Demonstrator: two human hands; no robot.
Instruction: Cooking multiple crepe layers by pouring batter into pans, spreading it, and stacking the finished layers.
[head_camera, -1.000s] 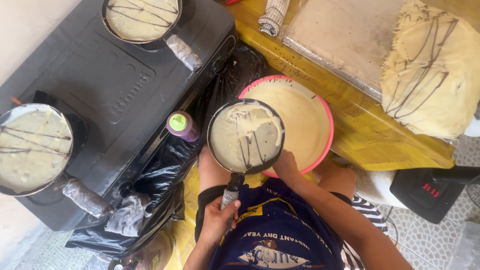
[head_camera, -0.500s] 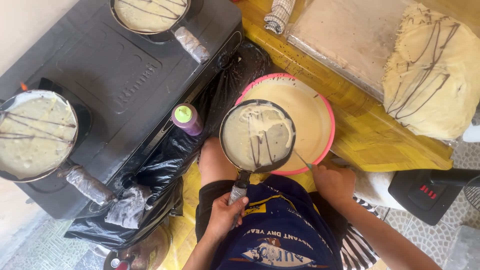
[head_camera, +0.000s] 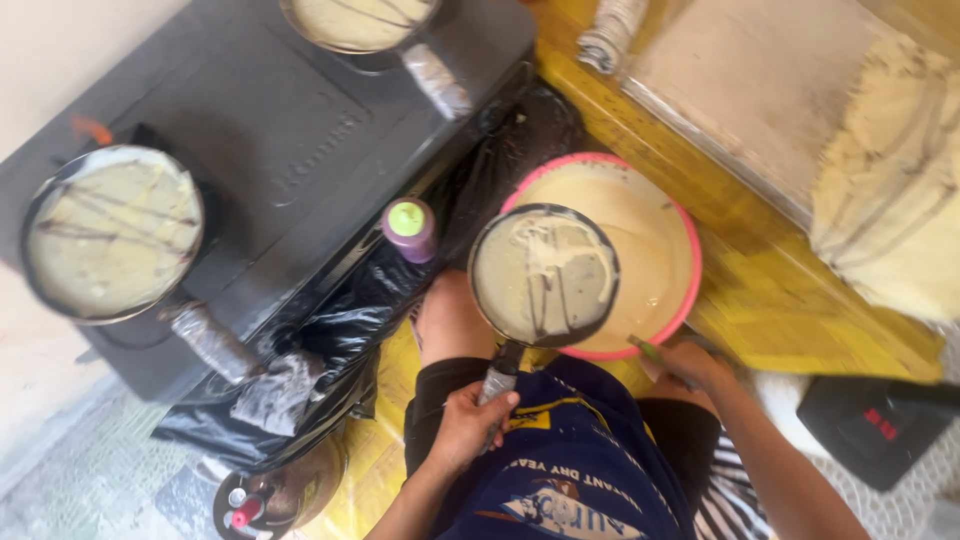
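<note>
The left hand is wrapped in a fist around the foil-bound handle of a small dark frying pan, which it holds up over the near edge of a pink-rimmed bowl of pale batter. The pan holds a thin layer of batter with dark streaks across it. Taking the bowl as the landmark: the right hand sits at the bowl's near rim, fingers curled closed on what seems to be a thin green-tipped utensil, though blur makes its kind hard to tell. Just left of the bowl stands a purple bottle with a green cap, leaning against crumpled black plastic sheeting. Further left lies a dark grey stove top carrying two more pans: one at its far left, filled with streaked batter, and one at the top edge, partly cut off. Beyond the bowl to the right sits a pale tray, and at its right end a heap of cooked streaked crepes. All rest around a yellow patterned mat.
</note>
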